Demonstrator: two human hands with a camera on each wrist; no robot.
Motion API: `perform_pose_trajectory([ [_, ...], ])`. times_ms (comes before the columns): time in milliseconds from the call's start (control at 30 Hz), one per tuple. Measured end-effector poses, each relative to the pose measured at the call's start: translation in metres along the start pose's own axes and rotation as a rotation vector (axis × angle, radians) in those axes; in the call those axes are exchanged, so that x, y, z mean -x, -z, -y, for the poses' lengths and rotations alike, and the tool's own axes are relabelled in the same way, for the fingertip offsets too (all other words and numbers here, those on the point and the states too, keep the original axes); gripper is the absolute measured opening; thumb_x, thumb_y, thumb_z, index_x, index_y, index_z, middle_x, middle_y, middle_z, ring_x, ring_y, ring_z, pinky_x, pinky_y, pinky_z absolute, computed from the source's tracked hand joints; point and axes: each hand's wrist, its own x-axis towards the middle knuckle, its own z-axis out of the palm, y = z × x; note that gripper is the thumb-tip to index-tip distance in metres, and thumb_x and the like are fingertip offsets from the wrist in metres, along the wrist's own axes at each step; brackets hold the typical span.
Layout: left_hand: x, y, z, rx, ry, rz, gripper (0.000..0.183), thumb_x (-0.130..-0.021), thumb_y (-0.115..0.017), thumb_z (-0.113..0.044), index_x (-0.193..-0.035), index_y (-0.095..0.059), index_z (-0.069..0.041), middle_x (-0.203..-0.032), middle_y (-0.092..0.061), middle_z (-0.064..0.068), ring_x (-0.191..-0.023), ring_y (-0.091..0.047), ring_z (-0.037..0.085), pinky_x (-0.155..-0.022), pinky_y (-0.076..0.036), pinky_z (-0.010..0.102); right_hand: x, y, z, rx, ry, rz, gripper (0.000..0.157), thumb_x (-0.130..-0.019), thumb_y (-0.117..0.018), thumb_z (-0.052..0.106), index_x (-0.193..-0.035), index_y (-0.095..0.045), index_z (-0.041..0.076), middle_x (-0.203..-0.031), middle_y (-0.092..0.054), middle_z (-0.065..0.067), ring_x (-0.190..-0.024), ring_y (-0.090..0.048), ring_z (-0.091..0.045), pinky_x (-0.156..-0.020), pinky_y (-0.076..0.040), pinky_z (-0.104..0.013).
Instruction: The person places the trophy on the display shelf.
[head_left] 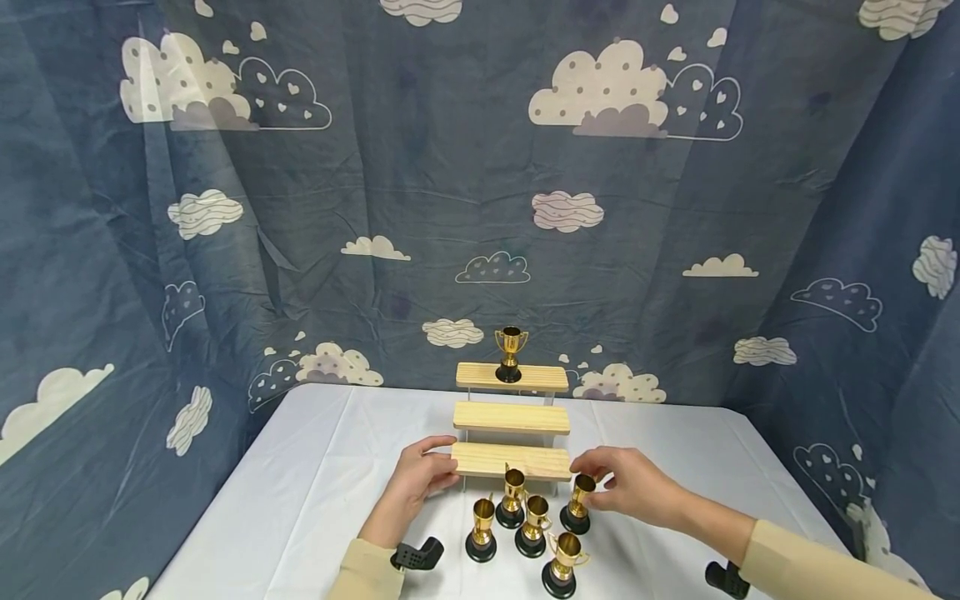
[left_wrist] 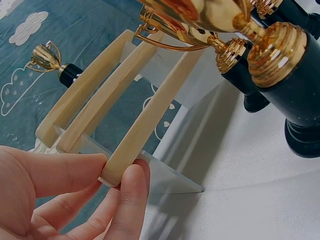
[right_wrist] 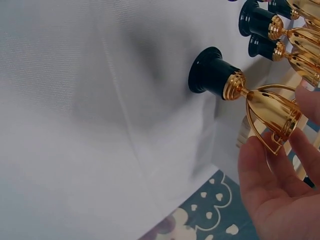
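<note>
A three-step wooden display stand (head_left: 512,417) with clear supports stands on the table. My left hand (head_left: 422,475) pinches the left end of its lowest shelf (left_wrist: 150,117) between thumb and fingers. At the stand's front right corner, my right hand (head_left: 630,487) holds a small gold trophy cup (head_left: 576,504) by its upper part, thumb on one side and fingers on the other. In the right wrist view, those fingers lie by the handle of that trophy (right_wrist: 270,112). Several similar trophies stand in front of the stand, among them one nearest me (head_left: 564,567).
One gold trophy (head_left: 509,354) with a black base stands on the top shelf. A white cloth (head_left: 315,500) covers the table. Dark blue curtains (head_left: 450,167) with cloud prints hang behind and at both sides.
</note>
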Motion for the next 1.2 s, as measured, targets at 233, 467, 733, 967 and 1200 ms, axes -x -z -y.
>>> perform_pose_trajectory([
  [233, 0.0009, 0.0004, -0.0004, 0.001, 0.009, -0.01, 0.055, -0.08, -0.068, 0.009, -0.134, -0.058, 0.005, -0.093, -0.068, 0.014, -0.07, -0.069, 0.017, -0.07, -0.063, 0.032, 0.0006, -0.0028, -0.0028, -0.007, 0.024, -0.006, 0.035, -0.079, -0.082, 0.012, -0.112, -0.072, 0.013, -0.103, -0.068, 0.009, -0.088, -0.062, -0.009, -0.075, -0.061, -0.036],
  [467, 0.0054, -0.0005, -0.0063, 0.0, 0.007, -0.001, 0.055, -0.08, -0.067, 0.01, -0.134, -0.057, 0.007, -0.091, -0.069, 0.014, -0.07, -0.068, 0.017, -0.072, -0.063, 0.034, 0.0003, -0.0044, -0.0061, 0.003, 0.054, -0.011, 0.035, -0.078, -0.083, 0.008, -0.111, -0.072, 0.009, -0.098, -0.068, 0.01, -0.086, -0.063, -0.007, -0.077, -0.061, -0.036],
  [733, -0.0001, 0.0003, 0.0004, -0.001, 0.017, -0.02, 0.053, -0.079, -0.069, 0.009, -0.132, -0.06, 0.003, -0.093, -0.069, 0.016, -0.071, -0.069, 0.018, -0.07, -0.063, 0.031, 0.0009, -0.0047, -0.0064, 0.004, 0.064, -0.004, 0.033, -0.079, -0.082, 0.008, -0.11, -0.072, 0.011, -0.095, -0.068, 0.013, -0.084, -0.063, -0.006, -0.077, -0.06, -0.038],
  [967, -0.0011, -0.0009, 0.0007, -0.003, 0.021, -0.028, 0.052, -0.079, -0.069, 0.009, -0.13, -0.062, 0.002, -0.094, -0.068, 0.017, -0.072, -0.07, 0.019, -0.07, -0.063, 0.032, 0.0004, -0.0012, -0.0038, 0.014, 0.082, -0.019, 0.033, -0.078, -0.083, 0.009, -0.109, -0.072, 0.01, -0.094, -0.068, 0.011, -0.083, -0.063, -0.007, -0.075, -0.061, -0.036],
  [1200, 0.0005, -0.0006, -0.0003, 0.001, 0.021, -0.027, 0.051, -0.08, -0.069, 0.009, -0.13, -0.062, 0.002, -0.094, -0.069, 0.016, -0.072, -0.07, 0.019, -0.071, -0.063, 0.032, -0.0008, 0.0033, 0.0003, 0.023, 0.065, -0.027, 0.032, -0.078, -0.083, 0.009, -0.108, -0.072, 0.015, -0.09, -0.068, 0.012, -0.082, -0.064, -0.007, -0.072, -0.06, -0.033],
])
